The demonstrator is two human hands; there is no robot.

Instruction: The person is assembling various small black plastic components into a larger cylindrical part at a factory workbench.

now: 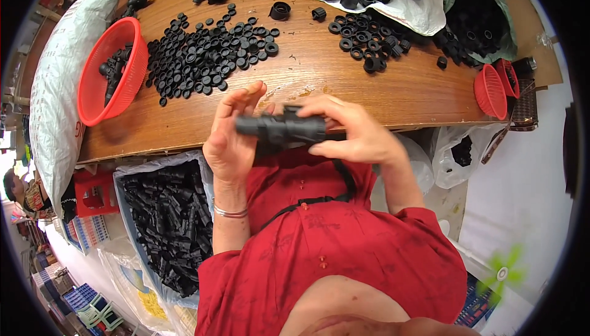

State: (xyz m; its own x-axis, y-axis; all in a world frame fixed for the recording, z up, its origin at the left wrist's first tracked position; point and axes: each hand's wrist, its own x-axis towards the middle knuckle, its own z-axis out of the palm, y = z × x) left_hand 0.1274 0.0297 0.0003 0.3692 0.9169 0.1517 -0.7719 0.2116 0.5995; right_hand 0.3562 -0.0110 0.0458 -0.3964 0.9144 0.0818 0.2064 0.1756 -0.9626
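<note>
In front of my chest, just off the table's near edge, my right hand (356, 130) grips a black scope-shaped plastic part (286, 128). It lies roughly sideways and is slightly smeared by motion. My left hand (230, 136) is open, fingers stretched up and palm turned toward the part. The part's left end overlaps that palm; whether they touch I cannot tell. Beyond my hands, many small black caps (215, 53) are spread over the wooden table (289, 78). Black rings (369, 38) form another heap to the right.
A red basket (138, 84) holding black parts stands at the table's left, beside a full white sack (67, 84). Opened sacks of black pieces (430, 16) sit at the back right. Small red baskets (490, 90) are at the right edge. Below left is a lined bin of black parts (169, 225).
</note>
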